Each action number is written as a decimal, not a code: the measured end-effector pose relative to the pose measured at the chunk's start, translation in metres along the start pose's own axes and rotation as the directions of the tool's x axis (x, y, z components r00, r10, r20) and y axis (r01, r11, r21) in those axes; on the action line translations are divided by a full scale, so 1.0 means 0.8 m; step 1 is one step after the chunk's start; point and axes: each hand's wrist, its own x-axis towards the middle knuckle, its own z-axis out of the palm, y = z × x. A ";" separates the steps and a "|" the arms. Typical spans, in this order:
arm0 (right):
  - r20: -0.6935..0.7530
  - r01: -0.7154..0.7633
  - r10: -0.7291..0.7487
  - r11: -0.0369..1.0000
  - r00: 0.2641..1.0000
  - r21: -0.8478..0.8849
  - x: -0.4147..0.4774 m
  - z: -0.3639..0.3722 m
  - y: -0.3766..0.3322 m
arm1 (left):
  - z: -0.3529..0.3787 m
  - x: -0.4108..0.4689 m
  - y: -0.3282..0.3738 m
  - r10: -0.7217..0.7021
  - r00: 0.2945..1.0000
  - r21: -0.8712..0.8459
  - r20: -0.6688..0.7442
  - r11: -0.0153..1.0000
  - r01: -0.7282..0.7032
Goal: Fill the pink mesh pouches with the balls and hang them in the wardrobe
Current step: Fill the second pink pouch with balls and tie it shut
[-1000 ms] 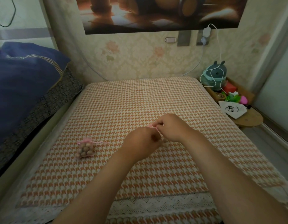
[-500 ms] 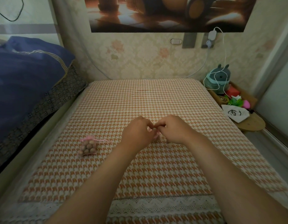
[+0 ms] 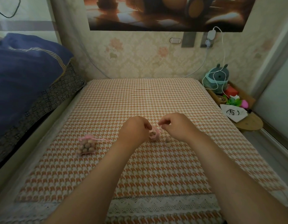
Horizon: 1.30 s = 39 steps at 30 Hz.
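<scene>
A pink mesh pouch (image 3: pixel 87 145) full of brown balls lies drawn shut on the checked bed cover (image 3: pixel 140 97), left of my hands. A second pink pouch (image 3: pixel 154 134) sits between my hands with a few balls inside. My left hand (image 3: pixel 135 129) pinches its top on the left. My right hand (image 3: pixel 174 126) pinches the top or its string on the right. Two loose brown balls (image 3: pixel 167 140) lie on the cover just under my right hand.
A blue quilt (image 3: pixel 23 75) is piled along the left side. At the right, a small wooden bedside table (image 3: pixel 249 122) carries a plush toy, a white cable, a white cloth bag and small colourful items. A lace border (image 3: pixel 156 206) runs along the near edge.
My hands have drawn a little apart and lowered, which uncovers the second pouch and the two loose balls. The filled pouch on the left has not moved.
</scene>
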 end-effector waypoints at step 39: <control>0.018 0.138 -0.137 0.985 0.990 -0.104 0.003 0.011 -0.021 | 0.008 0.014 -0.019 0.169 0.983 -0.257 0.072 0.955 -0.145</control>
